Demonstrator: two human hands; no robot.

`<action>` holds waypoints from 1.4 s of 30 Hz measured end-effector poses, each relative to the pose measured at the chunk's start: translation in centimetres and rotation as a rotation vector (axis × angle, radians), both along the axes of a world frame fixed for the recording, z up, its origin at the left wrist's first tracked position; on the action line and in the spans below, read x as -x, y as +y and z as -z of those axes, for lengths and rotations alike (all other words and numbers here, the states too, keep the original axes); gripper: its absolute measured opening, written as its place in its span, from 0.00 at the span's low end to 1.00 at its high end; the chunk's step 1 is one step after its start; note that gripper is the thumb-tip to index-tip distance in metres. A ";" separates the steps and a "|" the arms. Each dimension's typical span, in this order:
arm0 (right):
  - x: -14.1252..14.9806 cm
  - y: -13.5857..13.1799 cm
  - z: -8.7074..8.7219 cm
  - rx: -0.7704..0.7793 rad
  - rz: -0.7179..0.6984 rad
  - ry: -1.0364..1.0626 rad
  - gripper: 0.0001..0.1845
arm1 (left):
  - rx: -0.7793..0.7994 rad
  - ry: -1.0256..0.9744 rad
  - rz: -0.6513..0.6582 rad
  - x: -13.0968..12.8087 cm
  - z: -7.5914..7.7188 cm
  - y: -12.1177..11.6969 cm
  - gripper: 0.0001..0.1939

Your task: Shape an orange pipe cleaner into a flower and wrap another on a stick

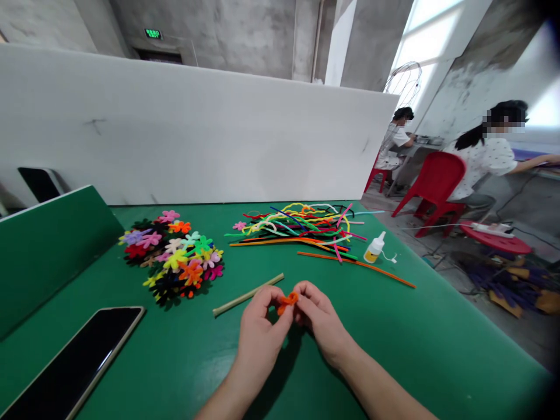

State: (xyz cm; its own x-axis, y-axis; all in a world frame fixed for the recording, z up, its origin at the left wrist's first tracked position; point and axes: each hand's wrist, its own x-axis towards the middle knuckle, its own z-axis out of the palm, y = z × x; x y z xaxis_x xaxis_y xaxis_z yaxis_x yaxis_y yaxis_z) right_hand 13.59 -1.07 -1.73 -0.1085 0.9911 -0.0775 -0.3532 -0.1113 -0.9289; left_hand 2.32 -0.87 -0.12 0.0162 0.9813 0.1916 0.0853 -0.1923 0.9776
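Note:
Between my two hands, above the green table, is a small piece of orange pipe cleaner [287, 301] bent into loops. My left hand [261, 319] pinches it from the left with thumb and fingers. From the other side, my right hand [322, 322] also has its fingertips closed on it; the far fingertips are partly hidden. Just beyond my left hand lies a thin pale bamboo-like stick [245, 296]. A straight orange pipe cleaner [371, 267] rests on the table past my right hand.
Pipe-cleaner flowers [175, 256] are heaped at left, loose coloured pipe cleaners [297, 224] at the back. A small glue bottle [374, 249] stands right, a phone [79, 361] lies front left. A white partition [196, 128] closes the far side. Two people sit at right near red chairs [437, 178].

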 end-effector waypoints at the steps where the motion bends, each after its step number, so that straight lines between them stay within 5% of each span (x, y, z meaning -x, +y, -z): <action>1: 0.2 -0.1 0.1 -0.008 0.013 0.022 0.11 | -0.012 -0.010 -0.019 -0.1 0.1 -0.1 0.03; 11: 1.2 -0.5 0.6 -0.276 0.197 -0.199 0.10 | 0.275 -0.455 0.005 -0.3 0.1 -0.1 0.05; 19: 0.5 0.1 -0.2 -0.107 0.150 -0.089 0.11 | 0.420 -0.584 0.165 0.0 0.2 0.2 0.03; 31: -1.0 1.5 -1.9 0.012 0.062 -0.230 0.10 | 0.404 -0.466 0.130 0.4 0.6 0.8 0.03; 36: -1.7 1.6 -2.0 -0.267 -0.072 -0.540 0.06 | 0.326 -0.389 0.091 0.6 0.8 0.8 0.04; 42: -2.5 1.1 -0.4 -0.702 0.048 -0.902 0.05 | 0.346 -0.398 0.044 0.5 0.8 0.6 0.04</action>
State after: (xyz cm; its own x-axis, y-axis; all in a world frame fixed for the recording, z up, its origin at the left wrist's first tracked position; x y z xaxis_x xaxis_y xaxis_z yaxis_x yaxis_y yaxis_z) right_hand 16.13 0.06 -1.32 -0.2556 0.8479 0.4644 0.4838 0.5281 -0.6979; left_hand 1.82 -0.23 -0.92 0.0507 0.9884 -0.1432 -0.3059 0.1519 0.9399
